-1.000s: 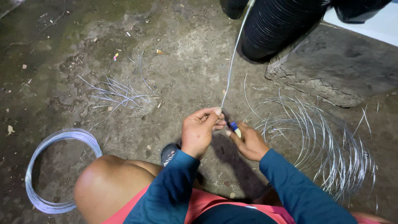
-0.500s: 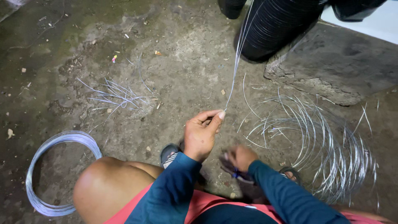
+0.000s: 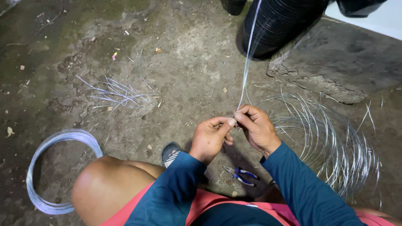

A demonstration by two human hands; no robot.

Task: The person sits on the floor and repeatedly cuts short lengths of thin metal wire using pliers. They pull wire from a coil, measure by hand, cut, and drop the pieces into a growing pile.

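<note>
Closest in, the person crouches on the floor, a bare knee [image 3: 102, 184] raised on the left and blue sleeves reaching forward. Between the forearms, a pair of blue-handled pliers [image 3: 239, 175] lies on the ground, touched by neither hand, and the toe of a sandal [image 3: 171, 153] shows just beside the left forearm.

A little further out, the two hands meet. The left hand [image 3: 210, 138] has thumb and forefinger pressed together on the end of a thin steel wire [image 3: 247, 62]; the right hand [image 3: 257, 127] touches it, its fingers pinched on the same wire just above. From that pinch the wire runs taut up and away to a dark spool of wire [image 3: 278, 23] standing at the far edge.

To the left lies a neat wire coil [image 3: 50, 144] flat on the concrete floor [image 3: 188, 54]. To the right, loose wire loops [image 3: 335, 142] spread out in a fan. Further off, a scatter of cut wire pieces [image 3: 117, 94] rests on the floor, and a rough stone slab [image 3: 347, 62] sits beside the spool.
</note>
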